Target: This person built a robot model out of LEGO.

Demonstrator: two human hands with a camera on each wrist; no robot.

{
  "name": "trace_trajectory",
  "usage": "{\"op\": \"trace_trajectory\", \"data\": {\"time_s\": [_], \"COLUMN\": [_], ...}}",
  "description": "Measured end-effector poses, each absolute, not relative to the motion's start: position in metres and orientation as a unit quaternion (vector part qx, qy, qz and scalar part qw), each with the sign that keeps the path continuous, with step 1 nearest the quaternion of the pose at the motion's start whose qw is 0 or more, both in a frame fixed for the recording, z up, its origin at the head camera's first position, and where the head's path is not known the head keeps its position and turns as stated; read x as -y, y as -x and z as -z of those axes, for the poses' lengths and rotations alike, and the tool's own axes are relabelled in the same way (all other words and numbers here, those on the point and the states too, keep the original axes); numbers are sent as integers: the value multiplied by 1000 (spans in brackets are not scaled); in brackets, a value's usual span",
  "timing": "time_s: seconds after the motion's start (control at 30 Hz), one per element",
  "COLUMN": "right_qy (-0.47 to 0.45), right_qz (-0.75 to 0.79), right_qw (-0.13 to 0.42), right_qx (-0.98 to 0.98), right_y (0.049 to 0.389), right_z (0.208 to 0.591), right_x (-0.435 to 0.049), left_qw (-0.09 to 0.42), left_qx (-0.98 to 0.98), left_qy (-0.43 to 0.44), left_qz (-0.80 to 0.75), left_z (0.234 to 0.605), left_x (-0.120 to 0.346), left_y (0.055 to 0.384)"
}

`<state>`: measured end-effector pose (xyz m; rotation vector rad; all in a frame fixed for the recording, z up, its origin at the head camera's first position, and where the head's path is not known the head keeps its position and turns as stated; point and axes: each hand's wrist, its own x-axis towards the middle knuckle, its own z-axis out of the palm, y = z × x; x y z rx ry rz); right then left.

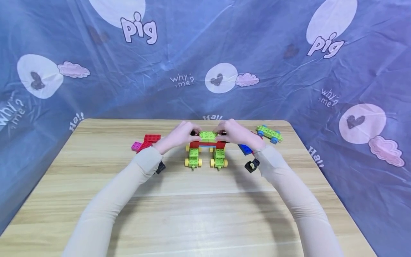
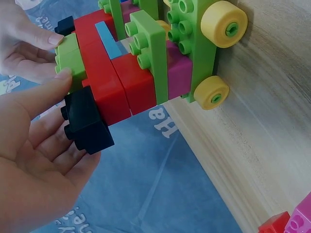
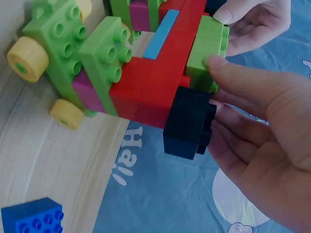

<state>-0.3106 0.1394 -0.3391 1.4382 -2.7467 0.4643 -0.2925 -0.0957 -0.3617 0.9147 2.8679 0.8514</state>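
Note:
A toy-brick build stands on the table, with a red beam (image 2: 99, 73) across two green wheeled bases (image 1: 193, 153) with yellow wheels. Two light green bricks (image 1: 208, 136) sit side by side on top of the beam. My left hand (image 1: 184, 135) pinches the left green brick, thumb on its near face and fingers behind. From the other side my right hand (image 1: 236, 132) pinches the right green brick (image 3: 199, 63) in the same way. A black brick (image 2: 87, 121) juts from the beam's left end, and another black brick (image 3: 187, 124) from its right end, both close to the fingers.
Red bricks (image 1: 152, 138) and a pink brick (image 1: 136, 146) lie to the left, by a black piece (image 1: 161, 167). To the right are a blue brick (image 1: 245, 149), another black piece (image 1: 252, 165) and a green wheeled base (image 1: 269, 134) with blue wheels. A blue printed cloth (image 1: 199, 43) hangs behind.

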Motion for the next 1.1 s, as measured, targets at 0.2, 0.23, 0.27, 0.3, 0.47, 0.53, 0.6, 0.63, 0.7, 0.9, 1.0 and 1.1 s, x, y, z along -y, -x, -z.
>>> {"op": "trace_trajectory", "data": {"time_s": [0.2, 0.23, 0.27, 0.3, 0.47, 0.53, 0.6, 0.63, 0.7, 0.9, 1.0, 1.1], "right_qy": [-470, -471, -471, -469, -457, -456, -460, -465, -474, -488, -489, -490], "right_qz": [-154, -156, -158, -160, -169, -173, -178, -179, -177, -154, -147, -141], "right_qw": [19, 23, 26, 28, 25, 20, 18, 18, 15, -1, -2, 0], "right_qx": [869, 868, 868, 868, 873, 872, 870, 867, 863, 859, 860, 860], "right_y": [310, 310, 310, 310, 309, 309, 309, 310, 311, 314, 314, 314], "right_z": [339, 339, 339, 339, 341, 343, 344, 345, 345, 343, 343, 343], "right_x": [-137, -137, -137, -137, -141, -144, -145, -146, -146, -146, -146, -145], "left_qw": [18, 18, 18, 17, 17, 19, 17, 17, 16, 2, 0, 5], "left_qx": [-916, -916, -915, -915, -915, -914, -913, -912, -911, -908, -909, -911], "left_qy": [-286, -285, -285, -285, -289, -289, -290, -290, -290, -299, -299, -296], "left_qz": [-282, -283, -284, -284, -282, -283, -285, -288, -293, -292, -290, -288], "left_z": [361, 360, 360, 360, 362, 363, 363, 364, 365, 368, 367, 365], "left_x": [96, 96, 96, 97, 96, 95, 95, 95, 95, 94, 93, 93], "left_y": [293, 293, 294, 294, 295, 294, 293, 293, 292, 292, 292, 292]}}
